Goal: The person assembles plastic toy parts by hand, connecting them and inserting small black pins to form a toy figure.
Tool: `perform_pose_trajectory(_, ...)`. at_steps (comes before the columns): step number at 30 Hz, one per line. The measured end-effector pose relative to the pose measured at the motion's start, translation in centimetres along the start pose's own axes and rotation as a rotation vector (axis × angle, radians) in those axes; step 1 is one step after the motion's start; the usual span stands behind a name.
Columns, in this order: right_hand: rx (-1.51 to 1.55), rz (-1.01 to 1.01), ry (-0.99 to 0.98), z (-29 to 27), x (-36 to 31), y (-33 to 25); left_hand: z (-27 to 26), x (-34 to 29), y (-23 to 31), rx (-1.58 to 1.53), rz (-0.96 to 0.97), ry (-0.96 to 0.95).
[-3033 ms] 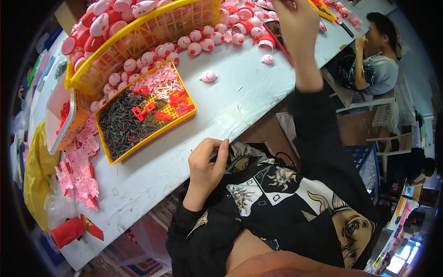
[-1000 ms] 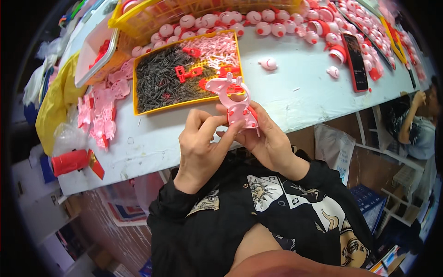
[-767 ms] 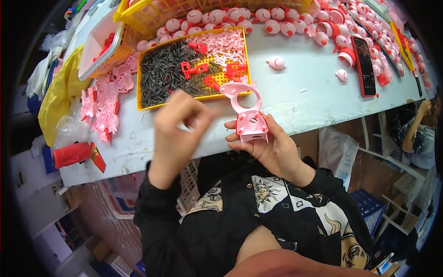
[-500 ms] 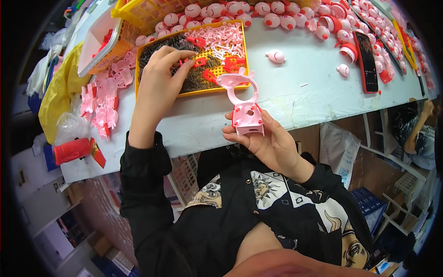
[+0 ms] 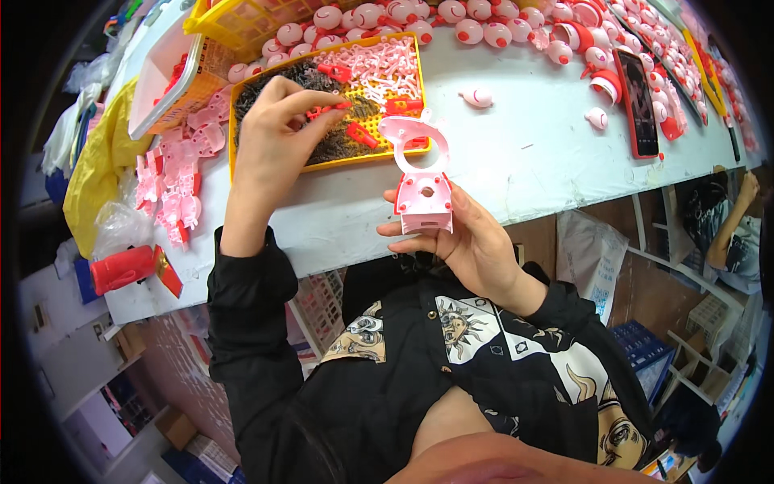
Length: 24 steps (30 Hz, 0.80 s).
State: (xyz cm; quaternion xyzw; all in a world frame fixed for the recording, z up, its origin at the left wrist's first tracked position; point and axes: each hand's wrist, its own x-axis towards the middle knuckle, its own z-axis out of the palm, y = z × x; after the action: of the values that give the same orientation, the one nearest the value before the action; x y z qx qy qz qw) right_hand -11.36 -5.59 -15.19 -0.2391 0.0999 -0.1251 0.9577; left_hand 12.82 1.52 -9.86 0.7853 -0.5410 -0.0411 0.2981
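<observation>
My left hand (image 5: 274,133) is over the yellow tray (image 5: 359,160), thumb and forefinger pinched on a small red plastic part (image 5: 329,108). Dark metal pieces (image 5: 329,150), which look like small springs or screws, lie heaped in the tray below it. Small pink plastic pieces (image 5: 375,66) fill the tray's far right, and several more red parts (image 5: 362,135) lie near its right side. In front of the tray, my right hand (image 5: 480,246) holds a pink plastic shell (image 5: 426,202) with a ring-shaped upper end and red bits at its lower body.
Pink shell pieces (image 5: 172,185) lie left of the tray beside a white tub (image 5: 161,105). Round pink-and-white figures (image 5: 468,32) crowd the table's back; one (image 5: 477,97) lies apart. A phone (image 5: 637,105) rests at right, a red pouch-like object (image 5: 122,268) at left. Another person (image 5: 730,230) is at far right.
My left fingers have closed on the red part and drawn it slightly left. The pink shell in my right hand has tipped a little, showing its inside more squarely.
</observation>
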Motion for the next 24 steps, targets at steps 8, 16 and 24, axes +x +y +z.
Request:
perform_pose_trajectory(8,-0.018,-0.071,0.016,0.0,1.0,0.2,-0.6,-1.1,-0.7,-0.916,-0.377,-0.035)
perform_pose_trajectory(16,-0.011,-0.187,0.066,0.5,1.5,0.5,-0.6,-4.3,6.5,-0.546,-0.057,-0.062)
perform_pose_trajectory(24,-0.027,-0.182,0.156,1.2,1.3,1.0,0.2,-4.5,7.8,-0.222,0.106,-0.014)
